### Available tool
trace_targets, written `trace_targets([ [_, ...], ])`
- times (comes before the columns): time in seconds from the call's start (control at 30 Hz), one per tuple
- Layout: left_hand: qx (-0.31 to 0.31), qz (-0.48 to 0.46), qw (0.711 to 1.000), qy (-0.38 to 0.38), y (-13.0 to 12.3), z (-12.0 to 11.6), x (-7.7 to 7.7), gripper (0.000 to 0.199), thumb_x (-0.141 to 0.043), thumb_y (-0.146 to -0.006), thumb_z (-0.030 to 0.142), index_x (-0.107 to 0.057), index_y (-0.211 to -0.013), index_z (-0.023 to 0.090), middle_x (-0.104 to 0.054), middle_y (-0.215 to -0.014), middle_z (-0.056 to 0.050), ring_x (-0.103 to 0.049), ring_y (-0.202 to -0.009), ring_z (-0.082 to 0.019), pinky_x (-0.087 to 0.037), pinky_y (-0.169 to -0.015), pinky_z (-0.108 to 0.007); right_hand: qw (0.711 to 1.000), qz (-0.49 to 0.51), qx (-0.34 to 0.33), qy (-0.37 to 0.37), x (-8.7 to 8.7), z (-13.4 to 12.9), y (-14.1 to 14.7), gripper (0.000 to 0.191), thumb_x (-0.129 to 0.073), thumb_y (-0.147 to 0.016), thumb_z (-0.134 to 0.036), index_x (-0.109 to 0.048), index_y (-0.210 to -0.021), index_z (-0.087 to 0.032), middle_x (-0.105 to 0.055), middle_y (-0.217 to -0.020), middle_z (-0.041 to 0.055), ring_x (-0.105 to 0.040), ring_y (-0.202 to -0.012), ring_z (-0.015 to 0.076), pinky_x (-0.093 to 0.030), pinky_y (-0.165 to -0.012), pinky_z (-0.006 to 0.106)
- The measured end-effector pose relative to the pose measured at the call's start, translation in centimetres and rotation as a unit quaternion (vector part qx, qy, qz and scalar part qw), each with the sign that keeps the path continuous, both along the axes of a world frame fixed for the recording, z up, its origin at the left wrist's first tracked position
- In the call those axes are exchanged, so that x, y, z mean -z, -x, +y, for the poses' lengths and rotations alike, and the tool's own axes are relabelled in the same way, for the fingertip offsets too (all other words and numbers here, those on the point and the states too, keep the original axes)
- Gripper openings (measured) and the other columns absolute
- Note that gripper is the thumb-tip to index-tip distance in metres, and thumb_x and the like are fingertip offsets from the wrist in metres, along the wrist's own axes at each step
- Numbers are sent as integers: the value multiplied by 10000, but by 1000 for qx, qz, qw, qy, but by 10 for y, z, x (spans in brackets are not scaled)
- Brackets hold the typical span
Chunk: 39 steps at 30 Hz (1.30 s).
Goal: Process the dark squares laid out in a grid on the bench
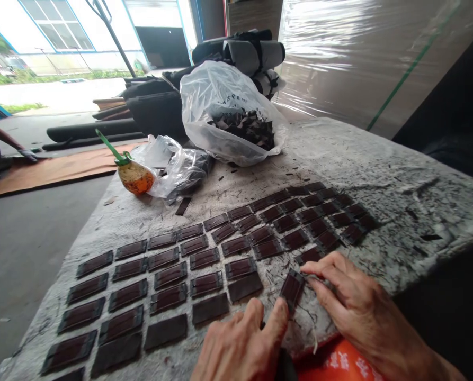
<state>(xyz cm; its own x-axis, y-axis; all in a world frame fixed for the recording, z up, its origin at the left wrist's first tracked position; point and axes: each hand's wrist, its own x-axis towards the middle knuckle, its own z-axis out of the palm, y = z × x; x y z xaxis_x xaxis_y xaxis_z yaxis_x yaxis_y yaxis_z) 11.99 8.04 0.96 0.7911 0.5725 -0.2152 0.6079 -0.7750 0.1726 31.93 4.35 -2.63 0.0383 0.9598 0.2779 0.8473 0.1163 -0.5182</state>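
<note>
A small dark rectangular piece [292, 289] with a dark red middle and black ends is tilted between my hands. My left hand [242, 344] is closed, its thumb against the lower end of the piece; its other fingers curl downward and are partly hidden. At the upper corner, my right hand [361, 304] pinches the piece between thumb and fingertips. Rows of similar red-and-black pieces [168, 275] lie on the pale cloth-covered table [319, 143] ahead of my hands. Plain black rectangles [166, 332] lie along the near side of these rows.
An open clear plastic bag [236, 143] of dark scraps stands at the back. Beside it are a smaller plastic bag [176, 169] and a bottle of orange liquid [135, 177] with a green nozzle. Dark rolls [157, 106] lie beyond. Another person's hand [28, 154] is at far left.
</note>
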Motion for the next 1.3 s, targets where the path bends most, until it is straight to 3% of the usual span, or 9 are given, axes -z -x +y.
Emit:
trace_targets([
  [0.1,-27,11,998,52,-4,4,-8,384,-586,-798,334,-556,-1165,225,-654,-823,-24,-661,-588,-223,-370,-417,-281,998,-61,-22,27,2,-4,1,265,-401,-900,-141,-615,-1046,-198,-593,-850,44,-640,-680,162,-508,-693,305],
  [0.17,-58,-17,995,85,-2,6,-10,344,-585,-786,264,-567,-1129,242,-657,-842,-19,-651,-603,-205,-417,-462,-268,995,-84,-30,34,1,-6,2,237,-413,-913,-159,-605,-1047,-191,-583,-862,50,-647,-661,167,-510,-643,302],
  [0.3,-93,-206,966,129,7,8,-8,335,-407,-820,144,-556,-1108,228,-675,-870,-23,-640,-701,-160,-499,-641,-245,994,-101,-34,27,0,-8,2,169,-430,-923,-180,-585,-991,-190,-572,-853,51,-651,-643,175,-497,-598,309],
  [0.47,-241,-324,900,167,15,3,-10,286,-389,-880,187,-557,-1106,232,-683,-855,5,-616,-710,-126,-493,-668,-209,998,-59,-19,-33,3,-8,-2,90,-465,-907,-194,-539,-955,-214,-587,-876,40,-645,-735,179,-472,-719,326],
  [0.6,-262,-326,888,188,16,-2,-10,282,-409,-854,194,-579,-1076,231,-681,-891,-3,-607,-763,-138,-482,-721,-234,997,26,-14,-65,-3,-7,1,71,-510,-874,-198,-569,-892,-233,-599,-782,1,-619,-717,141,-444,-683,253],
  [0.73,-289,-324,871,230,12,-2,-12,283,-397,-864,218,-587,-1072,240,-632,-765,20,-561,-689,-133,-454,-677,-229,986,144,-10,78,-18,-10,18,129,-539,-844,-283,-624,-755,-242,-601,-661,-22,-563,-578,124,-417,-561,232],
  [0.93,-299,-333,816,367,5,-4,-6,322,-386,-852,287,-533,-1118,178,-397,-553,79,-365,-472,-107,-340,-451,-199,904,273,-71,322,-29,-14,42,115,-589,-759,-328,-654,-768,-233,-662,-677,-22,-550,-571,132,-382,-508,212],
  [1.17,-306,-348,804,373,5,-7,2,278,-390,-864,295,-525,-1081,187,-422,-616,60,-384,-523,-110,-364,-488,-201,928,242,-7,283,-21,-13,31,182,-521,-753,-305,-522,-601,-206,-508,-521,-47,-428,-499,102,-302,-473,215],
  [1.3,-294,-326,839,322,12,-9,2,263,-386,-877,295,-543,-1066,201,-374,-569,71,-373,-499,-117,-339,-468,-206,922,238,5,306,-20,-14,20,198,-521,-748,-337,-516,-595,-211,-498,-510,-45,-446,-473,104,-316,-457,214],
])
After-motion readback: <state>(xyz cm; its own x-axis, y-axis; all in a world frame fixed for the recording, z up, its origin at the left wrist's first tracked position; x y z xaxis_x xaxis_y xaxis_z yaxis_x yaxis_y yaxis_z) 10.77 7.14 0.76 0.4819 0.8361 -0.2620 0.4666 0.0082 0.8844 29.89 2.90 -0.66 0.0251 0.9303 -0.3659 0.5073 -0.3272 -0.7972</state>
